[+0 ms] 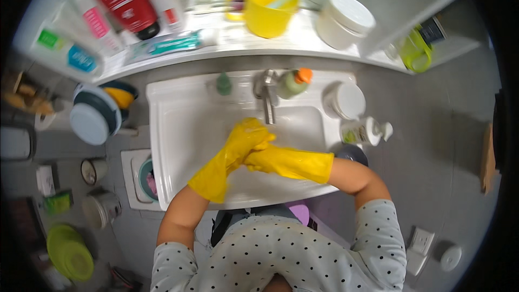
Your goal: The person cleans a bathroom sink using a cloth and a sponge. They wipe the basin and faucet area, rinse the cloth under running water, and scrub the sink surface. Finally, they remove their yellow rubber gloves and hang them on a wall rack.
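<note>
At frame centre, the gloved left hand [246, 135] clasped the gloved right hand [259, 154], fingers together, over the sink [178, 130], apparently mid-rinse.

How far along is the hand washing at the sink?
Done: yellow gloves are on both hands. In hand: the left hand and right hand are pressed together, rubbing, over the white sink just below the tap. I cannot tell whether water is running. Left: the gloves are not yet off; the green soap bottle stands untouched behind the tap.
</note>
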### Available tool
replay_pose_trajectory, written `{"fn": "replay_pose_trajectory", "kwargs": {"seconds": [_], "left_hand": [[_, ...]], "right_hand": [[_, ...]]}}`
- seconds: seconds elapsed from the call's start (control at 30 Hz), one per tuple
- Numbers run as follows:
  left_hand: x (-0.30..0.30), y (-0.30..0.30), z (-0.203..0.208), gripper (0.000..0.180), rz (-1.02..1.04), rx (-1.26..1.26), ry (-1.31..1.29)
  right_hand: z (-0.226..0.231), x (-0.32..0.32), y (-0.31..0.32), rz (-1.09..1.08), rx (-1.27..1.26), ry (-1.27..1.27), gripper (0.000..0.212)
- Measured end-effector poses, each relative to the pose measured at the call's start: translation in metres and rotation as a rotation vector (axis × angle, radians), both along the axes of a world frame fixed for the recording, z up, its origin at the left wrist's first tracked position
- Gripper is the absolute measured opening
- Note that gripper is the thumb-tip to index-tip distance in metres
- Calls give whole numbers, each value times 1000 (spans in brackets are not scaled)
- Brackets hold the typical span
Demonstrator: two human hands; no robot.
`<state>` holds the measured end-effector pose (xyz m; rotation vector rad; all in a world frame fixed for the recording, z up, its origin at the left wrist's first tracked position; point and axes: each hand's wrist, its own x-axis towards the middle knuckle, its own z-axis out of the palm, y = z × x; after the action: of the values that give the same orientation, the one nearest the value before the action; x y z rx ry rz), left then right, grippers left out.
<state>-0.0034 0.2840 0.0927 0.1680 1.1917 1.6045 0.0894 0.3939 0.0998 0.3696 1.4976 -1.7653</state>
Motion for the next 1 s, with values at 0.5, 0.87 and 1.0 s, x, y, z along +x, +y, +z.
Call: {"fn": "replay_pose_trajectory", "kwargs": {"seconds": [0.5,0.87,1.0], "left_hand": [[39,-40,-199,17,801,-233,-533],[36,-48,-113,31,354,-456,389],[42,-94,-112,37,450,-405,592]], "right_hand": [[-148,11,-50,368,1014,218,31],[-69,45,-42,-321,761,372,45],[-27,58,-26,-357,734,73,53]]}}
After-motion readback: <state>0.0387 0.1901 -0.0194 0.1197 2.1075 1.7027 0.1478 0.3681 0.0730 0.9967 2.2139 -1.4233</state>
